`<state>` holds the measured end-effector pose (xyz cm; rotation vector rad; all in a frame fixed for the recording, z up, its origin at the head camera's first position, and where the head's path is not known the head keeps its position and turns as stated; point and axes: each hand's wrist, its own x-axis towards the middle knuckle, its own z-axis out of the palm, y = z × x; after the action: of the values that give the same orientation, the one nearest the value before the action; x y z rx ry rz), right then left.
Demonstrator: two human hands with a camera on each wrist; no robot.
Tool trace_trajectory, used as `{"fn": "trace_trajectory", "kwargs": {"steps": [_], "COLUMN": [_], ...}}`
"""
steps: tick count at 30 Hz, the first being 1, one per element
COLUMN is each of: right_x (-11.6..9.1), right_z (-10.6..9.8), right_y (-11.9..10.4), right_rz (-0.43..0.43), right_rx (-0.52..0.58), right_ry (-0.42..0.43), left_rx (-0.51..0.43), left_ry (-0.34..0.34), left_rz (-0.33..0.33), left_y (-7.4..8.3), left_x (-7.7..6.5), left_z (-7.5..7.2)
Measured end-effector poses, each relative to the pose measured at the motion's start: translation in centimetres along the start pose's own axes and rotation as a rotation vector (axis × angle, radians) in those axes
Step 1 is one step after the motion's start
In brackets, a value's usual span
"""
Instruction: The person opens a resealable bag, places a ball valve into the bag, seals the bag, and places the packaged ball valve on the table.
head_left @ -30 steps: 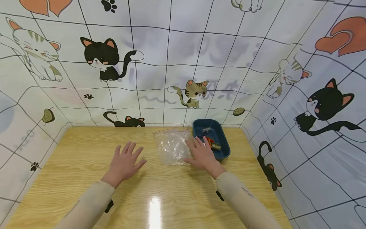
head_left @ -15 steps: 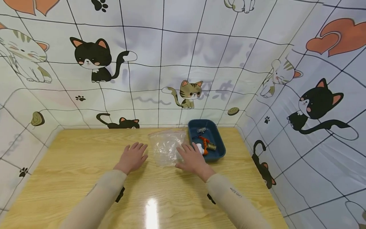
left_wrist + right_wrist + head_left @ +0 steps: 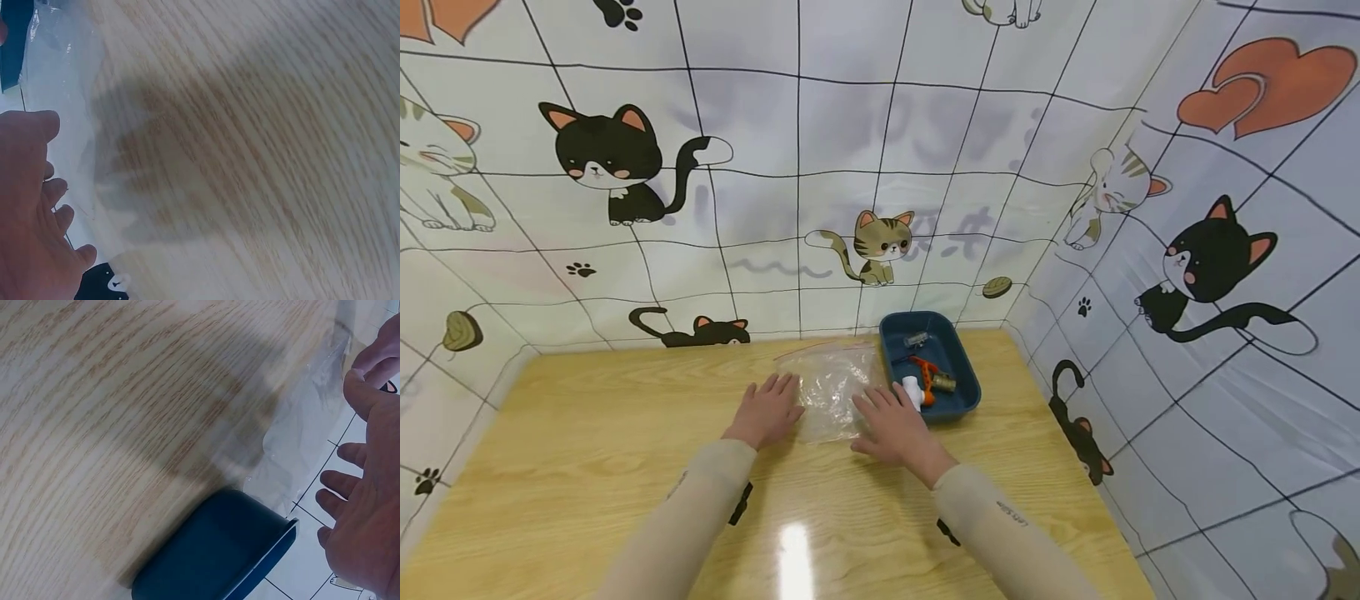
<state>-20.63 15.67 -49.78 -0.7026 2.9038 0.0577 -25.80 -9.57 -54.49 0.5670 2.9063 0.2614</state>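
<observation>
A clear zip bag (image 3: 835, 390) with a red strip along its top lies flat on the wooden table. My left hand (image 3: 766, 410) is at the bag's left edge, its fingers extended forward. Over the bag's right side, my right hand (image 3: 891, 427) has its fingers spread, close to the dark blue tray (image 3: 964, 367). In the left wrist view the left hand (image 3: 31, 200) is seen from the side, with the bag (image 3: 62, 94) beyond it. The right wrist view has the right hand (image 3: 369, 500) near the tray (image 3: 219, 550). Neither hand holds anything.
In the tray lie a white and orange piece (image 3: 913, 392), an orange part (image 3: 925, 367), a brass-coloured cylinder (image 3: 943, 382) and a small clear piece (image 3: 916, 340). Cat-printed cloth (image 3: 760, 200) rises behind the wooden table (image 3: 625, 433) and along both sides.
My left hand has moved right, from open table to the bag's left edge. My right hand has shifted slightly nearer me and left of the tray. The head view has turned right.
</observation>
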Motion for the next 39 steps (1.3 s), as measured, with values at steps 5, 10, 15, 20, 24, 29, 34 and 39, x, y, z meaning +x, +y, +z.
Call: {"fn": "trace_trajectory", "kwargs": {"steps": [5, 10, 15, 20, 24, 29, 34, 39], "right_x": [0.04, 0.00, 0.05, 0.12, 0.13, 0.11, 0.15, 0.21], "right_z": [0.15, 0.33, 0.30, 0.29, 0.28, 0.39, 0.48, 0.51], "right_y": [-0.20, -0.25, -0.33, -0.38, -0.43, -0.50, -0.64, -0.71], "right_rz": [-0.007, -0.009, -0.028, -0.035, -0.036, -0.041, -0.045, -0.045], "right_rx": [-0.022, -0.033, -0.046, -0.071, -0.074, -0.081, -0.078, -0.081], "right_ry": [-0.002, -0.009, 0.007, 0.028, 0.032, 0.034, 0.036, 0.043], "left_rx": [-0.034, -0.050, -0.041, -0.085, -0.085, -0.057, -0.062, -0.069], "left_ry": [-0.038, -0.061, 0.020, 0.106, 0.106, 0.168, 0.212, 0.140], "left_rz": [-0.022, -0.009, 0.030, 0.045, 0.040, -0.019, -0.178, -0.218], "left_y": [0.04, 0.05, -0.03, -0.04, -0.07, 0.01, -0.36, -0.68], "left_x": [-0.45, -0.92, -0.89, -0.76, -0.72, -0.35, -0.45, -0.80], "left_z": [0.26, 0.55, 0.92, 0.71, 0.52, 0.39, 0.53, 0.81]}}
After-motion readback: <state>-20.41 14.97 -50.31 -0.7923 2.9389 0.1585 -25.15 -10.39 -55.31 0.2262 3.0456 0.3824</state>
